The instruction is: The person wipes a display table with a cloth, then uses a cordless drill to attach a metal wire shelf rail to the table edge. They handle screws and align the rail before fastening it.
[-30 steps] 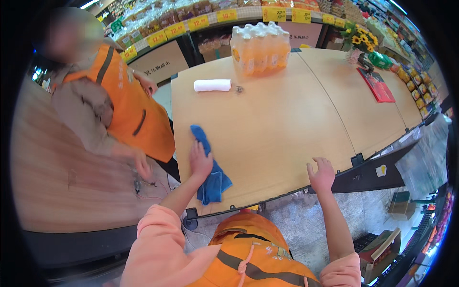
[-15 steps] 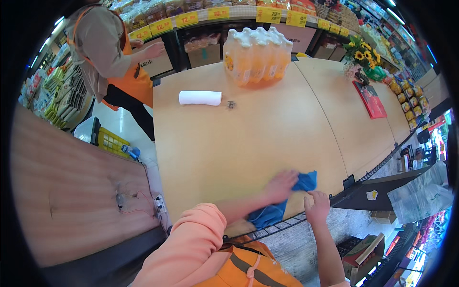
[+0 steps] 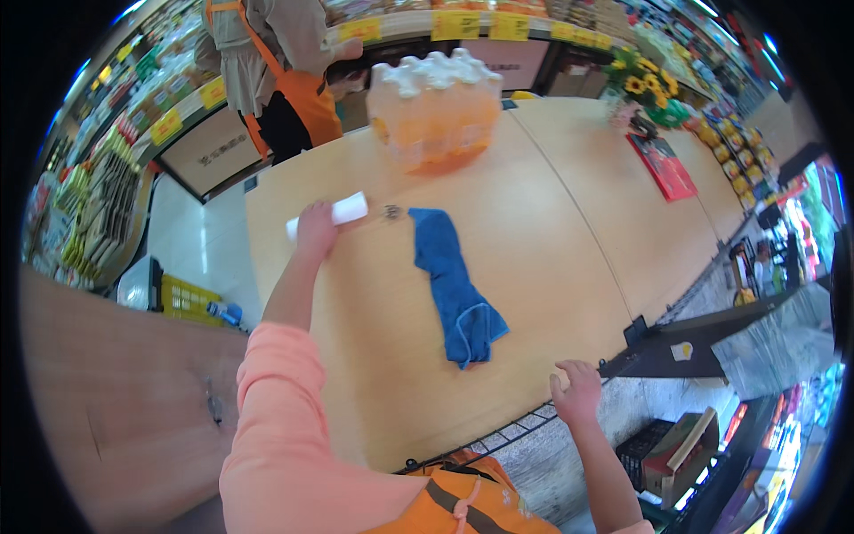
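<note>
The left hand [image 3: 316, 231] is stretched out across the pale wooden surface [image 3: 551, 249], closed around the white paper roll [image 3: 336, 214] lying there. Just beside the roll's right end sits a small metal object [image 3: 392, 212], too small to identify. Next lies the crumpled blue cloth [image 3: 454, 287], untouched. The right hand [image 3: 576, 392] rests open on the surface's near edge, holding nothing.

Head view looks down — near wooden counter [image 3: 551, 231].
</note>
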Available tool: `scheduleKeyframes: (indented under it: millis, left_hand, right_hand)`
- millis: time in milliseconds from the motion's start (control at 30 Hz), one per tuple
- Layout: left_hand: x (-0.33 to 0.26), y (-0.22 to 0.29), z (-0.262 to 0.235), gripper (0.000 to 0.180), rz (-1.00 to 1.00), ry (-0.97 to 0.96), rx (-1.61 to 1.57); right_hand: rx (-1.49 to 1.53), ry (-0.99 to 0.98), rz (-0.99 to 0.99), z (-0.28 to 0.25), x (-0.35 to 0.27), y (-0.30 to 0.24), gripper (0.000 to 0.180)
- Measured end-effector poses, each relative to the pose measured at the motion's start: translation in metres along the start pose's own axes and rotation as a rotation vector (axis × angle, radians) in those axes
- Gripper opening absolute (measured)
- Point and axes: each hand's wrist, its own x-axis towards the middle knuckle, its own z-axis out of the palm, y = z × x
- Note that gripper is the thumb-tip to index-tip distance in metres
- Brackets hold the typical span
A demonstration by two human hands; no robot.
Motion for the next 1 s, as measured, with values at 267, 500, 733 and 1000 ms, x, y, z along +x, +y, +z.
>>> scheduleKeyframes:
  millis: [267,500,733,1000]
  left_hand:
    - [-0.091,0.099,-0.023,0.042,0.115,-0.101,-0.391]
    - [-0.203,0.279,-0.128,0.062,0.624,-0.488,-0.787]
    - [-0.277,0.380,-0.192,0.042,1.210,-0.403,-0.455]
    - [-0.360,0.443,-0.195,0.057,1.282,-0.303,-0.661]
  right_hand:
    - [0.078,0.096,0.115,0.017,-0.001,0.009,0.032]
    - [0.895,0.056,0.345,-0.010,-0.001,-0.001,0.048]
    - [0.792,0.168,0.070,-0.069,-0.133,-0.039,0.045]
    - [0.942,0.447,0.910,-0.147,-0.384,0.035,0.058]
